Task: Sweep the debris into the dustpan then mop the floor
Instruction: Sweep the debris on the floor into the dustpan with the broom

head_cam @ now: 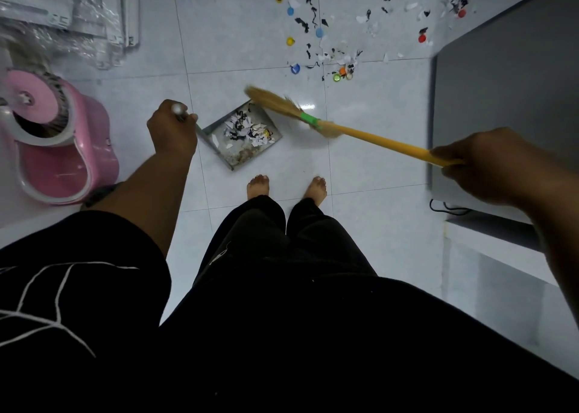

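Dustpan, grey, flat on the white tiled floor just ahead of my bare feet, carrying paper scraps and a yellow cap, with my left hand curled round the top of its upright handle. Broom, yellow-handled with a green band, gripped at its end by my right hand, its straw head blurred and lying across the pan's far edge. Debris, black and white scraps with coloured bottle caps, scattered further ahead and apart from the pan; pink mop bucket at my left.
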The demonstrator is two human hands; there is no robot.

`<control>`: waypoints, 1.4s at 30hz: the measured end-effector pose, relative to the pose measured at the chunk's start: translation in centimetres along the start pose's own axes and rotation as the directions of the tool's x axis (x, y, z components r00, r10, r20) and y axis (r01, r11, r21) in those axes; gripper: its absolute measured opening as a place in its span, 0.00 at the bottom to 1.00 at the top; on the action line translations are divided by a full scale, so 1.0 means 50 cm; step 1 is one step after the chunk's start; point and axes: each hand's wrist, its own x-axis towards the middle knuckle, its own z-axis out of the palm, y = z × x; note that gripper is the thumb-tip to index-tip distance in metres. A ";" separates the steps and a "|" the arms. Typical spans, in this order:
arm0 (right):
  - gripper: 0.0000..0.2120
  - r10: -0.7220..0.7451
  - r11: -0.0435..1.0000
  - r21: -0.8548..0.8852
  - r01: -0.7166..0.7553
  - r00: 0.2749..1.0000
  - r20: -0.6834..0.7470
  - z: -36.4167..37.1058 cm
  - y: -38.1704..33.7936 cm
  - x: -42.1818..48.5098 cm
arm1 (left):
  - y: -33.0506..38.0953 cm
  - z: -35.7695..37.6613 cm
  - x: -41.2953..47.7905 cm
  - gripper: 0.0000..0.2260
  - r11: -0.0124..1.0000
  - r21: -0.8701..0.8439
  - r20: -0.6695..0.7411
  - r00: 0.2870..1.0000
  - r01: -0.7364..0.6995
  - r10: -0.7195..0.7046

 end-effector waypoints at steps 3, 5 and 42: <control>0.19 0.019 1.000 -0.003 -0.019 1.000 -0.006 -0.002 0.007 0.001 | 0.012 -0.006 0.001 0.08 0.999 -0.044 -0.004 1.000 0.008 -0.008; 0.19 0.032 0.999 0.009 -0.032 0.999 -0.005 0.001 0.006 0.005 | 0.020 -0.013 0.001 0.09 0.998 -0.060 -0.010 1.000 0.009 -0.010; 0.21 0.094 0.985 0.163 -0.059 0.971 -0.220 -0.065 0.123 0.115 | 0.138 -0.038 -0.019 0.06 0.940 -0.196 -0.144 0.956 -0.280 0.255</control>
